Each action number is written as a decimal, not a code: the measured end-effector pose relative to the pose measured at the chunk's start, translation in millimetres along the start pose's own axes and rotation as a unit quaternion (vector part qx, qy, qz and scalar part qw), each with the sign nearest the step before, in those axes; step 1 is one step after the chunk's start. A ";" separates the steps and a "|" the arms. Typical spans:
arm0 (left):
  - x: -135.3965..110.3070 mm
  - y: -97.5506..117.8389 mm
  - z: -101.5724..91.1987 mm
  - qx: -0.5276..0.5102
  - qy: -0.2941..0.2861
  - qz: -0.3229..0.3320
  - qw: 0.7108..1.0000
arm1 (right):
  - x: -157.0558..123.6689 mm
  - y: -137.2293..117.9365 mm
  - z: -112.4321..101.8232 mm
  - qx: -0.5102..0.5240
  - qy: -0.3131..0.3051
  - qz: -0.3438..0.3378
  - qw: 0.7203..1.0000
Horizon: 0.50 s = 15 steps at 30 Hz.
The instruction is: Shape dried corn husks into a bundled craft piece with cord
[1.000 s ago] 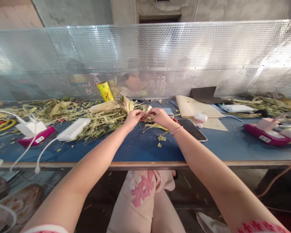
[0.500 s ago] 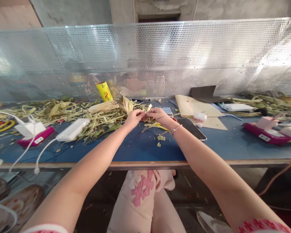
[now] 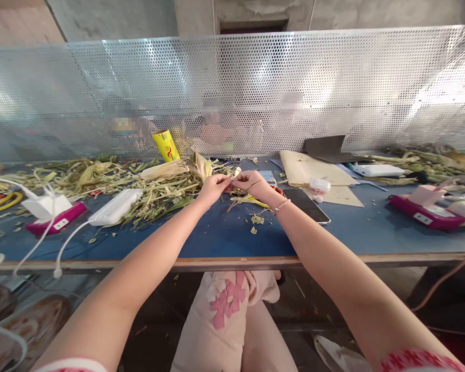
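My left hand (image 3: 214, 187) and my right hand (image 3: 248, 183) meet above the blue table, fingertips pinched together and almost touching. A thin dark stem (image 3: 256, 183) sticks out from my right hand toward the wrist. What the left fingertips pinch is too small and covered to make out. Just behind the hands lie pale scraps of dried corn husk (image 3: 236, 171) and an upright, curled husk piece (image 3: 202, 165). Under my right hand lies a yellow-handled tool (image 3: 259, 202), partly covered.
Shredded husk (image 3: 160, 199) is heaped at the left, near a white power strip (image 3: 116, 206) and a yellow tube (image 3: 166, 145). Right of my hands lie a phone (image 3: 308, 206), a small white bottle (image 3: 320, 186) and brown paper (image 3: 313, 168). A perforated metal screen (image 3: 251, 77) stands behind.
Both hands stay in the same place with only slight finger movement. The right hand has turned a little, and the thin stem has shifted with it.
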State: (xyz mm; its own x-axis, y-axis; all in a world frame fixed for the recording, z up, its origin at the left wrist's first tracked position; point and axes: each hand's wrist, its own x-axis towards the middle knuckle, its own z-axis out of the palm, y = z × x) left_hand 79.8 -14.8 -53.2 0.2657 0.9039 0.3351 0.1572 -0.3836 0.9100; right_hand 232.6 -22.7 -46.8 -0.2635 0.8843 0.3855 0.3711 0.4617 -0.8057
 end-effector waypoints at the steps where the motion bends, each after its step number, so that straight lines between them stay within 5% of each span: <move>1: 0.2 -1.0 -0.8 0.013 0.002 0.009 1.000 | 0.1 -0.7 0.2 -0.019 0.009 -0.004 1.000; 15: 0.8 -2.7 0.0 0.024 -0.006 0.049 0.998 | 1.2 3.2 -2.2 -0.195 0.049 -0.081 0.976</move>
State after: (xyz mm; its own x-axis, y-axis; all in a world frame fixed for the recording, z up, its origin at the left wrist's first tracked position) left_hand 79.6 -13.1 -55.4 0.2930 0.8592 0.4195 0.1754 -0.4796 0.8597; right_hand 235.4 -20.0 -47.9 -0.2674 0.7912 0.5500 0.6480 0.5701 -0.5051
